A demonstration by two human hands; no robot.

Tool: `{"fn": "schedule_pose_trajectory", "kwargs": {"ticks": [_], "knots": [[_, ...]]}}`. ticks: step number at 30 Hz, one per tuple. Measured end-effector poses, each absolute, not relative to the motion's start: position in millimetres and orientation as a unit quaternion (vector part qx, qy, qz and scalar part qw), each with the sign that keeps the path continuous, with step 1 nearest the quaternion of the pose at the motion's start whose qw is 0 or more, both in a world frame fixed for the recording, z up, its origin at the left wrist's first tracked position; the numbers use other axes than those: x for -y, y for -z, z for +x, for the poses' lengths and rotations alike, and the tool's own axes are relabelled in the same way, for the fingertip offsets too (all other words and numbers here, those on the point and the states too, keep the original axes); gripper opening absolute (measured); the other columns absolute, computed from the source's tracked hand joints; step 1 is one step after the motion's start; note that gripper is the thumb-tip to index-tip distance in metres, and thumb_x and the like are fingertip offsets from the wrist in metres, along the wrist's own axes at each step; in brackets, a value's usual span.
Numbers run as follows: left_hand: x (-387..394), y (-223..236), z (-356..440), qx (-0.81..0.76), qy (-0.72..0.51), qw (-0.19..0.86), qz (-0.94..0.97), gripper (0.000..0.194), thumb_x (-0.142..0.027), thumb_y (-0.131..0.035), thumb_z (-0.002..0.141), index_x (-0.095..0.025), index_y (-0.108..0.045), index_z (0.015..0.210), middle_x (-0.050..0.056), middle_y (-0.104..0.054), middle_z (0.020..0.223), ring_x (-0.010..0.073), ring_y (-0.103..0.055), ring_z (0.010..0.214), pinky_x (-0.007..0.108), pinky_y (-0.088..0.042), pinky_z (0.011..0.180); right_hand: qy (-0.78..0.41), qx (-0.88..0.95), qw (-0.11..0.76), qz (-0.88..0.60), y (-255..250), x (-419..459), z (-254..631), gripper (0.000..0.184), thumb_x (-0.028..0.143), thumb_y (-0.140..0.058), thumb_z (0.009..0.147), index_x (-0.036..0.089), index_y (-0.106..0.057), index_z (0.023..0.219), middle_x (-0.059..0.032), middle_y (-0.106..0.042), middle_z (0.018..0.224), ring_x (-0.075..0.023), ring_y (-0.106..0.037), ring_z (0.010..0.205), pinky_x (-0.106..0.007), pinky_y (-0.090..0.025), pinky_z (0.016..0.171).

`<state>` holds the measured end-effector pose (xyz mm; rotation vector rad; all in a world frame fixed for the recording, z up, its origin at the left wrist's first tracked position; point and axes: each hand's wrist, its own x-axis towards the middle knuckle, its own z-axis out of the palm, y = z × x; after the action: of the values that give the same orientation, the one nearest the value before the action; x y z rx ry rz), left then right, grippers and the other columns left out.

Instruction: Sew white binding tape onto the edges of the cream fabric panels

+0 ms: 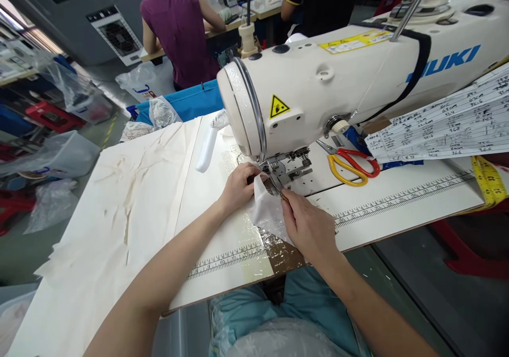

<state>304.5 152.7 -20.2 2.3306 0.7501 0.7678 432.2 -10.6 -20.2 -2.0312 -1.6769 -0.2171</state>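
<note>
My left hand (237, 187) is closed on the left edge of a small piece of white fabric (264, 206), close to the needle area of a white sewing machine (294, 97). From the right, my right hand (312, 227) grips thin metal tweezers (275, 182), their tips pointing at the fabric by the presser foot. The fabric hangs down between both hands over the machine bed. Fingers and the machine head hide the exact spot where the tips meet the cloth.
Scissors (348, 167) with yellow and red handles lie right of the needle. Handwritten sheets (445, 118) and a yellow tape measure (491, 182) are further right. Creased white fabric (143, 187) covers the table's left side. A person in purple (178, 28) sits beyond.
</note>
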Motion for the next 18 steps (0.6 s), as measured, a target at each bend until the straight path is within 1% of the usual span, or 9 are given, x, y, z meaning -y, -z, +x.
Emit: {"fn": "schedule_pose_trajectory", "kwargs": {"ticks": [3,8,13,18], "knots": [[-153.0,20.3,305.1,-0.289,-0.286,0.278,0.87,0.012,-0.027,-0.063,0.089,-0.02,-0.069,0.083,0.004,-0.069,0.089,0.0183,-0.063,0.083,0.032,-0.051,0.073,0.078,0.616,0.25,-0.743,20.3,11.1,432.5,0.036,0.025,-0.037,0.103,0.015,-0.067,0.121,-0.0057,-0.078,0.099,-0.0145,-0.07,0.066,-0.026,-0.039,0.048],[-152.2,19.7,306.8,-0.314,-0.285,0.276,0.863,0.012,-0.029,-0.065,0.088,-0.02,-0.069,0.081,0.002,-0.068,0.085,0.0176,-0.063,0.082,0.031,-0.051,0.072,0.081,0.611,0.28,-0.736,22.1,13.2,434.0,0.035,0.024,-0.038,0.102,0.016,-0.068,0.117,-0.0042,-0.079,0.098,-0.0142,-0.071,0.07,-0.024,-0.044,0.054],[-153.0,20.7,306.0,-0.305,-0.288,0.271,0.866,0.014,-0.03,-0.063,0.089,-0.02,-0.067,0.081,0.003,-0.068,0.086,0.0179,-0.062,0.082,0.031,-0.051,0.072,0.083,0.611,0.282,-0.735,22.5,12.1,433.5,0.032,0.023,-0.04,0.1,0.015,-0.068,0.114,-0.0036,-0.078,0.097,-0.0145,-0.07,0.065,-0.026,-0.041,0.049],[-152.7,23.5,304.0,-0.284,-0.286,0.249,0.881,0.015,-0.032,-0.06,0.091,-0.02,-0.064,0.083,0.004,-0.067,0.088,0.0185,-0.061,0.084,0.033,-0.05,0.073,0.08,0.613,0.272,-0.737,21.7,10.8,432.5,0.034,0.024,-0.038,0.101,0.016,-0.068,0.115,-0.0041,-0.078,0.097,-0.0148,-0.07,0.066,-0.027,-0.04,0.049]]}}
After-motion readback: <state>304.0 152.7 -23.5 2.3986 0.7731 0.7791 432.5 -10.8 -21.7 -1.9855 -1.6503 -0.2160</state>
